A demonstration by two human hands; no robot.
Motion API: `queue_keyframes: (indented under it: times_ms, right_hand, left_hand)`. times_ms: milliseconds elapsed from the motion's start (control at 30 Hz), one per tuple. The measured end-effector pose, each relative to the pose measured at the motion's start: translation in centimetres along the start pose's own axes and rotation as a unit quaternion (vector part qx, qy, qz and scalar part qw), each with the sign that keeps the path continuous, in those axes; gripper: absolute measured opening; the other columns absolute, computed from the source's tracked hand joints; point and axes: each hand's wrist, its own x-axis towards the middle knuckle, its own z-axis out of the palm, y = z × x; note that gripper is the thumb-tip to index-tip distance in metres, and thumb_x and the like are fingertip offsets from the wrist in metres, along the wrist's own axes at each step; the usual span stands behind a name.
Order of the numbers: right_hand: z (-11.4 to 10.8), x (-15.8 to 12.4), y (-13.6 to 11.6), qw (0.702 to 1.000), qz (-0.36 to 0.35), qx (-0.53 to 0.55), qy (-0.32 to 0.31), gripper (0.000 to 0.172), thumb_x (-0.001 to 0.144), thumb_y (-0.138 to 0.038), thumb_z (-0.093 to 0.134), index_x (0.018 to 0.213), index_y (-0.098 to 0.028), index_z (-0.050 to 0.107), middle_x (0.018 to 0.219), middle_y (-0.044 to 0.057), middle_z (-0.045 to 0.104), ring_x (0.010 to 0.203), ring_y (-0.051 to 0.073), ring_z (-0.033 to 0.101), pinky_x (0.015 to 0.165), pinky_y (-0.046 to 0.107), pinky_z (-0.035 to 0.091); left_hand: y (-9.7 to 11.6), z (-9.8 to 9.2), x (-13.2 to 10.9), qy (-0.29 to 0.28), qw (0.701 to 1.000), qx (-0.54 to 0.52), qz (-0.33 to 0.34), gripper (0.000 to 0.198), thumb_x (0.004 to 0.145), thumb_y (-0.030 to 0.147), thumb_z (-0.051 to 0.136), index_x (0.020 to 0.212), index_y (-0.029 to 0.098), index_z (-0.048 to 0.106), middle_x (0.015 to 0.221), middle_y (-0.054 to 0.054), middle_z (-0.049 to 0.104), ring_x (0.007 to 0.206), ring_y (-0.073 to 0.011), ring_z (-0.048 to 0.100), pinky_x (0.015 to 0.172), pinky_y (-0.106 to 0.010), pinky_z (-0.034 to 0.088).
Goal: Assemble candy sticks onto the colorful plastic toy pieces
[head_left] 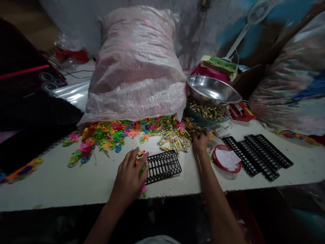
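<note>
My left hand (130, 173) lies on the left end of a black plastic grid tray (164, 165), its fingers curled over a few small colourful plastic pieces (141, 156). My right hand (200, 141) reaches further out into a heap of small colourful tubes (175, 140); its fingers are bent down into the heap, and what they hold is hidden. A wide spread of bright plastic toy pieces (109, 135) covers the white table (76, 183) behind the tray.
A large pink-white plastic sack (137, 64) stands behind the pile. A steel bowl (212, 89) rests on a basin of small items (209, 113). A red lid with white paper (226, 158) and several black grid trays (259, 154) lie right. Speaker (49, 81) at left.
</note>
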Motion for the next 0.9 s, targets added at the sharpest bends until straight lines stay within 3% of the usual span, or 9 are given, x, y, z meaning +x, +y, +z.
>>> queue_keyframes:
  times_ms: [100,200,267,367,467,633,700,800,900]
  right_hand:
    - [0.4,-2.9,-0.8,0.992,-0.108,0.062,-0.024,0.032,0.084,-0.032,0.049,0.111,-0.017,0.061,0.123,0.012,0.055,0.116,0.02,0.048,0.098,0.038,0.038]
    - [-0.1,-5.4,-1.3,0.963,-0.227,0.136,-0.061,0.032,0.088,-0.03,0.047,0.115,-0.018,0.058,0.125,0.012,0.055,0.118,0.02,0.048,0.099,0.04,0.038]
    - [-1.0,-6.2,-1.3,0.953,-0.26,0.136,-0.075,0.036,0.089,-0.03,0.047,0.123,-0.02,0.053,0.127,0.011,0.054,0.12,0.021,0.046,0.101,0.044,0.035]
    - [-2.6,-6.5,-0.9,0.969,-0.231,0.088,-0.024,0.039,0.09,-0.034,0.044,0.125,-0.019,0.051,0.126,0.012,0.055,0.119,0.023,0.045,0.1,0.044,0.035]
    - [-3.9,-7.1,-0.5,0.989,-0.144,0.006,0.009,0.038,0.089,-0.043,0.043,0.107,-0.014,0.059,0.102,0.014,0.062,0.098,0.025,0.053,0.087,0.041,0.041]
    - [-4.5,-9.5,-1.0,0.986,-0.018,-0.108,-0.129,0.037,0.079,-0.053,0.054,0.079,-0.017,0.061,0.081,0.01,0.06,0.073,0.022,0.055,0.064,0.033,0.04]
    - [-4.7,-10.1,-1.4,0.984,-0.004,-0.083,-0.159,0.033,0.08,-0.048,0.051,0.077,-0.017,0.061,0.076,0.008,0.061,0.068,0.02,0.055,0.062,0.031,0.038]
    - [-4.9,-10.6,-2.4,0.989,-0.002,0.03,-0.146,0.033,0.08,-0.047,0.05,0.081,-0.017,0.063,0.071,0.007,0.064,0.065,0.019,0.057,0.062,0.029,0.04]
    - [-4.5,-11.7,-4.8,0.977,-0.004,0.141,-0.16,0.034,0.078,-0.048,0.054,0.087,-0.017,0.063,0.07,0.005,0.066,0.064,0.018,0.059,0.061,0.028,0.043]
  left_hand:
    - [-0.1,0.1,0.1,-0.004,1.0,0.002,0.003,0.043,0.089,0.034,0.046,0.131,0.026,0.049,0.143,-0.012,0.04,0.131,-0.0315,0.037,0.099,-0.049,0.042]
    - [-0.1,-0.1,0.0,-0.01,1.0,0.008,0.006,0.043,0.089,0.034,0.045,0.132,0.026,0.049,0.143,-0.012,0.04,0.131,-0.0313,0.037,0.099,-0.048,0.041]
    - [-0.2,-0.4,-0.2,-0.014,1.0,0.013,0.002,0.043,0.089,0.034,0.045,0.132,0.027,0.049,0.143,-0.012,0.04,0.13,-0.0314,0.037,0.099,-0.048,0.041]
    - [-0.3,-0.8,-0.6,-0.018,1.0,0.02,-0.01,0.042,0.089,0.035,0.045,0.13,0.027,0.051,0.143,-0.012,0.041,0.129,-0.032,0.038,0.098,-0.049,0.04]
    - [-0.3,-0.8,-0.8,-0.013,1.0,0.014,-0.019,0.043,0.089,0.035,0.045,0.13,0.026,0.051,0.143,-0.012,0.04,0.13,-0.0317,0.038,0.1,-0.049,0.039]
    - [-0.1,-0.5,-1.0,-0.013,0.999,-0.008,-0.033,0.042,0.09,0.038,0.044,0.131,0.028,0.05,0.144,-0.01,0.04,0.132,-0.0297,0.034,0.104,-0.048,0.034]
    - [-0.1,-0.8,-1.0,-0.021,0.999,-0.008,-0.041,0.046,0.09,0.042,0.043,0.134,0.027,0.046,0.147,-0.011,0.035,0.135,-0.0302,0.031,0.106,-0.051,0.029]
    - [-0.1,-1.5,-0.5,-0.032,0.998,0.001,-0.054,0.05,0.092,0.046,0.04,0.138,0.026,0.04,0.151,-0.011,0.03,0.138,-0.0305,0.025,0.108,-0.056,0.021]
    - [-0.3,-1.9,0.7,-0.036,0.998,0.001,-0.046,0.045,0.094,0.043,0.036,0.134,0.025,0.045,0.149,-0.009,0.033,0.139,-0.0276,0.025,0.111,-0.054,0.015]
